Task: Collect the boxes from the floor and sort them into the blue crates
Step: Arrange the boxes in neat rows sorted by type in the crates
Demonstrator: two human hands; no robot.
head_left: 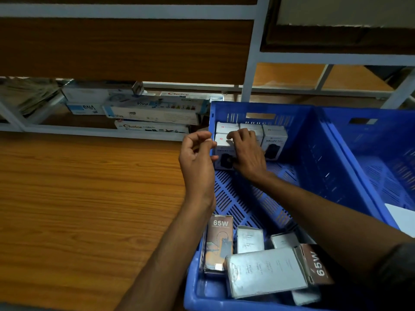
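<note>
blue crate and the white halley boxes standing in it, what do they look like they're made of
Blue crate: looks like moulded plastic with a slight sheen, judging by its uniform colour, slotted walls and floor, and cut-out handle. Halley boxes: probably thin printed cardboard with a smooth matte white finish. They show crisp folded edges and printed lettering, though a light coating can't be ruled out.

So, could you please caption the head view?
Right hand sets a white box into the blue crate, left hand alongside.

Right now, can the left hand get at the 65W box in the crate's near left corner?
Probably yes: the 65W box stands uncovered beside the forearm of the left hand; the right hand grips a white box beyond.
</note>
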